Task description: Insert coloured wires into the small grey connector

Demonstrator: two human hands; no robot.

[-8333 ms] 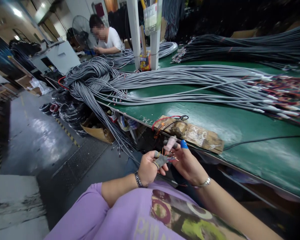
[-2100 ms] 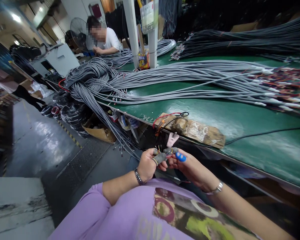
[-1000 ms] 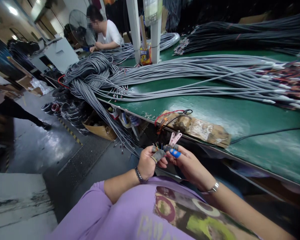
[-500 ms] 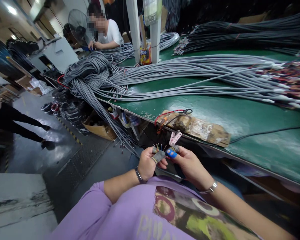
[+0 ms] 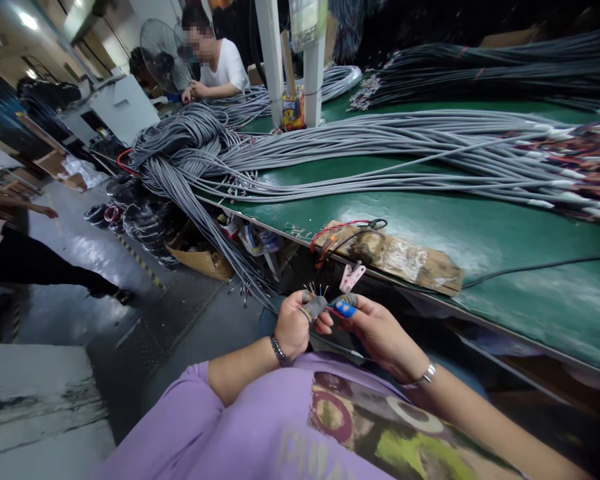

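Thin coloured wires (image 5: 320, 289) fan upward from the pinched fingertips of my left hand (image 5: 296, 327), whose thumb wears a grey finger cover. Close on its right, my right hand (image 5: 380, 332) pinches red and dark wires between a blue-covered thumb and a grey-covered finger. A grey cable with a white end piece (image 5: 353, 353) runs below both hands. Just above my right hand, a pink clip (image 5: 352, 277) is at the table's edge. Behind it lies a taped cardboard piece (image 5: 405, 259) with red and black leads on it.
Bundles of grey cable (image 5: 330, 143) stretch across the green table (image 5: 505, 233) and hang off its left edge. White posts (image 5: 313, 80) rise from the table. Someone in a white shirt (image 5: 226, 70) sits behind; another person's legs (image 5: 45, 263) show at left.
The coloured wires in my left hand are spread differently, and red wires now show between the hands. The person at left has moved right, with an arm now in view.
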